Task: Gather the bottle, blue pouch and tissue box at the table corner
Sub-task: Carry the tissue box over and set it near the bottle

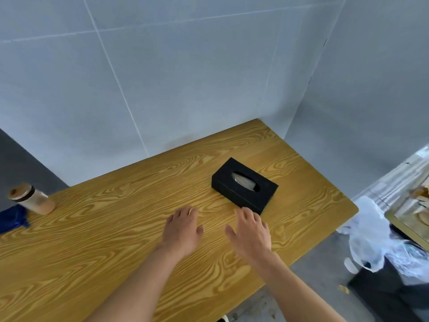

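Table point(116, 240): tissue box point(243, 185), bottle point(32, 198), probably pouch point(12, 217)

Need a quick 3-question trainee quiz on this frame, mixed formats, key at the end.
1. True or false: the left hand grips the bottle.
2. Which thing lies closest to the right hand? A) blue pouch B) tissue box C) bottle
3. Fill in: the bottle stands on the table right beside the ____.

Key
1. False: both hands are open and hold nothing; the bottle stands far off at the table's left end.
2. B: the right fingertips reach the box's near corner; contact is unclear.
3. blue pouch
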